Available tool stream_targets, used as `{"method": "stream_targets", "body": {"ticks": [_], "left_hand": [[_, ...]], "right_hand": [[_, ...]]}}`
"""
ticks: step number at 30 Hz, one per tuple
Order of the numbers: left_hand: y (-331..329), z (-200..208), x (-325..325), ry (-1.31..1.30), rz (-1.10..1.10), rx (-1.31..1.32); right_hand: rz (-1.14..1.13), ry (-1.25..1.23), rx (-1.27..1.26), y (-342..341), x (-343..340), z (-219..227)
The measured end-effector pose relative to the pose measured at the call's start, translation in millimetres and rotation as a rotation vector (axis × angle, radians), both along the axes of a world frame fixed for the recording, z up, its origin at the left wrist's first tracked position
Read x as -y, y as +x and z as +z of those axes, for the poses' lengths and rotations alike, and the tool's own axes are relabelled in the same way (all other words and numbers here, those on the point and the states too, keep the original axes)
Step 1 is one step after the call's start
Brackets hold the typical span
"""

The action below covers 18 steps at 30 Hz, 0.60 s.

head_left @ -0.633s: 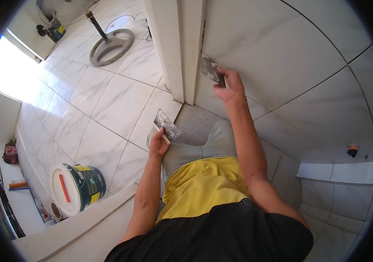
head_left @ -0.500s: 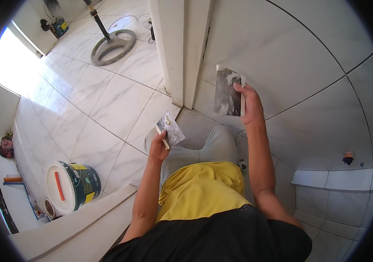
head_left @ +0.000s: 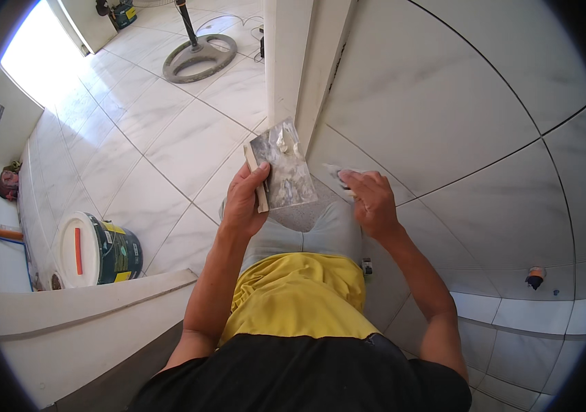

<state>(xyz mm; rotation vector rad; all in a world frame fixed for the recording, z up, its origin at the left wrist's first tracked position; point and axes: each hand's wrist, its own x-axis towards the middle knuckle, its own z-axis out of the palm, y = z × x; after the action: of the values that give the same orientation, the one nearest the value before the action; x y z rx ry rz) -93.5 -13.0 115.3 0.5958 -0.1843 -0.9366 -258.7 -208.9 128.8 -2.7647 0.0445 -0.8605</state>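
My left hand is closed round the pale edge grip of a flat rectangular putty scraper. Its grey blade is smeared with white paste, with a thicker lump near the upper edge. To the right, my right hand grips a second putty scraper, tilted so that little of its blade shows. That hand's fingers hide most of its grip. The two scrapers are apart, above my knees and in front of the white door frame.
A lidded dark green bucket with an orange-red strip on top stands at left. Farther off is a round fan base on the marbled floor tiles. Large wall tiles rise at right, where an orange-and-black pipe stub sticks out.
My left hand has risen with its scraper, which now looks larger. My right hand has come down and inward from the wall tiles, turning its scraper nearly edge-on. The view has shifted slightly.
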Motion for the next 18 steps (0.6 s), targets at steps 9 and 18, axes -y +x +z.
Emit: {"method": "stream_targets", "body": {"ticks": [9, 18], "left_hand": [[4, -2, 13, -0.010, 0.103, 0.313], [22, -15, 10, 0.080, -0.043, 0.534]], "right_hand": [[-0.005, 1.948, -0.163, -8, -27, 47], [-0.014, 1.995, -0.137, 13, -21, 61]]}}
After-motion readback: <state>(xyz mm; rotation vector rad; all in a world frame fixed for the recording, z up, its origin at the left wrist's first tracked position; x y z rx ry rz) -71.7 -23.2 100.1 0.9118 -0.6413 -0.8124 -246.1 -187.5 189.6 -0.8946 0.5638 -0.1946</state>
